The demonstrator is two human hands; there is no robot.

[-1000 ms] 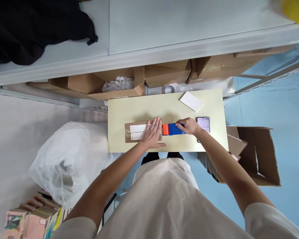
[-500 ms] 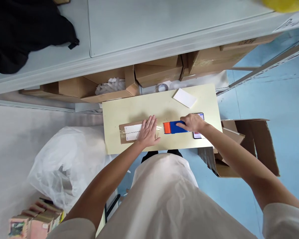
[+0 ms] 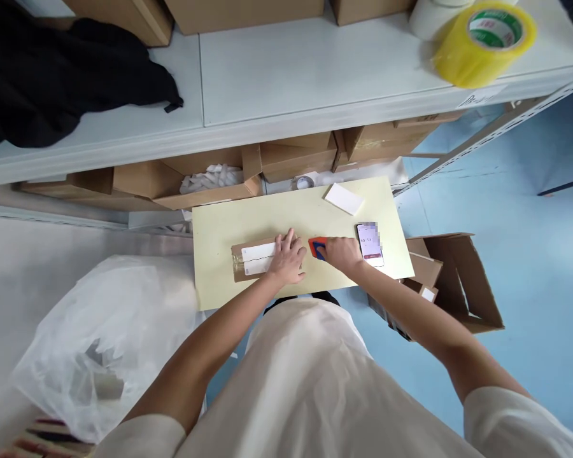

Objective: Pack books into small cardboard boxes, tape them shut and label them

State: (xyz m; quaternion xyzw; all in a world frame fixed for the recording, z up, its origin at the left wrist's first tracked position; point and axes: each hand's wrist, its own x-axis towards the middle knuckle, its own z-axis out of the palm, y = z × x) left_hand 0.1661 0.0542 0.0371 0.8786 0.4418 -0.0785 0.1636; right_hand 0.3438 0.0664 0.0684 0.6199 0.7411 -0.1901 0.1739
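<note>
A long flat cardboard box (image 3: 237,264) lies on the small cream table, with two white labels (image 3: 258,249) and clear tape on its left end. My left hand (image 3: 289,257) rests on the box's right end, palm down and fingers spread. Just to the right, apart from the box, my right hand (image 3: 341,253) grips an orange and blue tape dispenser (image 3: 318,247). Its orange end points toward the box; the rest is mostly hidden by the fingers. A phone (image 3: 371,245) with a lit screen lies beside my right wrist.
On the table (image 3: 219,222) lies a white card stack or slim box (image 3: 344,199). Behind it, a shelf (image 3: 315,89) holds a yellow tape roll (image 3: 487,44) and a black cloth (image 3: 76,83). Open cartons (image 3: 477,280) stand right; a white plastic bag (image 3: 109,337) sits left.
My right hand has moved left toward the box, and the tape dispenser has turned more upright, uncovering the phone. My left hand stays on the box. The view has shifted, showing more of the shelf.
</note>
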